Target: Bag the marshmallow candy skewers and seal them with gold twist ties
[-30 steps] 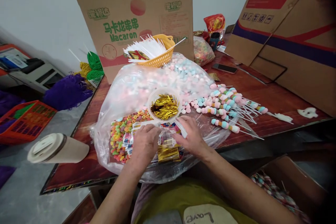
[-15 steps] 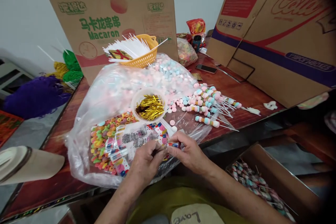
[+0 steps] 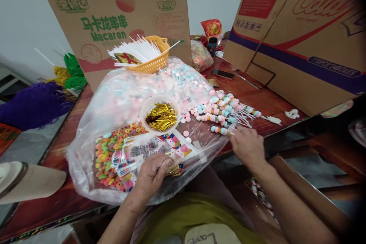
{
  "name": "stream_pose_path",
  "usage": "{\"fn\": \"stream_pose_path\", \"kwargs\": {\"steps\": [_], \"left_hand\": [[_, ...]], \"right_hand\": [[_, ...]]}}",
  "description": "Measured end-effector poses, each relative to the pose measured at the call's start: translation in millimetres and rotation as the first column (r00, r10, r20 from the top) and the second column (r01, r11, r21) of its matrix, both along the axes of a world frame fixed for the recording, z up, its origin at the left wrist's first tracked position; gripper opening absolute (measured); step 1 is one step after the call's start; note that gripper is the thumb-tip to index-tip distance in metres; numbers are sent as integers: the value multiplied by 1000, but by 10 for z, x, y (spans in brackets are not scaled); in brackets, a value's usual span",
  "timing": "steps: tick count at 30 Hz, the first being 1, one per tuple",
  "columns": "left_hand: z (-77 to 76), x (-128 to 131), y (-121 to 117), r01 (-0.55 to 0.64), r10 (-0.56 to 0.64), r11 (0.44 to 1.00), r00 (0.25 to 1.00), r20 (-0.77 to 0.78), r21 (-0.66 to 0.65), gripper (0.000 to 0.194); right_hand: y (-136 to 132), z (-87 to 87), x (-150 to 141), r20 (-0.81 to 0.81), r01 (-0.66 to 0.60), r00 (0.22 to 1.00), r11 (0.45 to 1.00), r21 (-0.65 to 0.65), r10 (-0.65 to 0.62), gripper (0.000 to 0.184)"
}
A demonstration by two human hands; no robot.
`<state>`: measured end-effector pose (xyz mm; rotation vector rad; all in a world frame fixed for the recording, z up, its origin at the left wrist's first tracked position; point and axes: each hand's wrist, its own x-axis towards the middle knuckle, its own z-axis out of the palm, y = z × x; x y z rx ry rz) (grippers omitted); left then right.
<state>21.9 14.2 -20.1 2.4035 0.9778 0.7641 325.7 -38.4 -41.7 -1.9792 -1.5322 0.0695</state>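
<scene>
L hand [image 3: 154,170]: grip pinched shut over printed wrappers [image 3: 142,149], contents unclear. R hand [image 3: 248,146]: at nearest marshmallow skewer [image 3: 219,130], grip closure can't tell. Bowl [image 3: 144,112] w/ gold ties [image 3: 161,117].

Red-brown table under a spread plastic bag

The glossy table [image 3: 37,213] carries a large clear plastic bag [image 3: 82,152] across its middle. Marshmallow skewers [image 3: 225,105] extend from the bag's right side onto the wood. A lidded cup [image 3: 37,183] sits near left. Toward the far side are a phone [image 3: 222,74], a bag of coloured pieces [image 3: 201,56] and a printed carton [image 3: 105,34]; a second carton [image 3: 309,65] stands right, beyond a white scrap [image 3: 292,114].
</scene>
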Motion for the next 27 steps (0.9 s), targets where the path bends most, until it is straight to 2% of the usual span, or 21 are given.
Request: {"fn": "stream_pose_path", "kwargs": {"steps": [1,2,3,4,5,7,9,11,13,15,19,22,26,27], "left_hand": [[-4,-38,14,9,-9,1000,1000,26,30,31],[-5,-73,27,18,-22,998,999,50,66,28],[-3,-105,37,26,-33,995,997,69,100,25],[3,-133,46,27,-38,991,996,81,132,24],[12,-159,52,25,-39,987,995,87,157,22],[35,-202,62,24,-39,982,996,80,187,21],[66,-237,68,31,-44,978,997,57,209,21],[101,-257,72,37,-48,970,998,41,241,21],[141,-263,71,45,-55,962,998,30,268,22],[183,-263,66,56,-62,961,998,13,272,23],[247,-259,50,53,-32,973,995,-96,225,31],[267,-227,45,104,-61,973,976,-209,204,33],[295,-137,73,230,-162,950,942,-294,212,30],[308,-118,87,247,-179,946,938,-297,210,30]], "right_hand": [[-22,-49,172,217,80,974,995,-57,-66,24],[-43,-101,314,373,111,926,987,-113,-61,23],[-64,-149,418,480,114,877,981,-155,-26,23],[-83,-183,483,520,73,854,980,-185,34,24],[-102,-194,512,508,3,856,984,-181,91,26],[-143,-131,476,407,-157,899,987,-43,161,24],[-190,36,354,300,-285,925,947,150,231,19],[-232,247,196,283,-406,898,881,241,336,21],[-259,421,43,351,-506,840,831,230,414,25],[-275,512,-72,449,-561,783,802,207,432,26],[-305,494,-144,570,-603,702,782,158,427,30],[-311,465,-125,570,-629,660,775,61,490,33],[-245,543,-133,439,-727,593,683,-67,675,32],[-219,577,-145,389,-729,610,682,-66,690,31]]}}
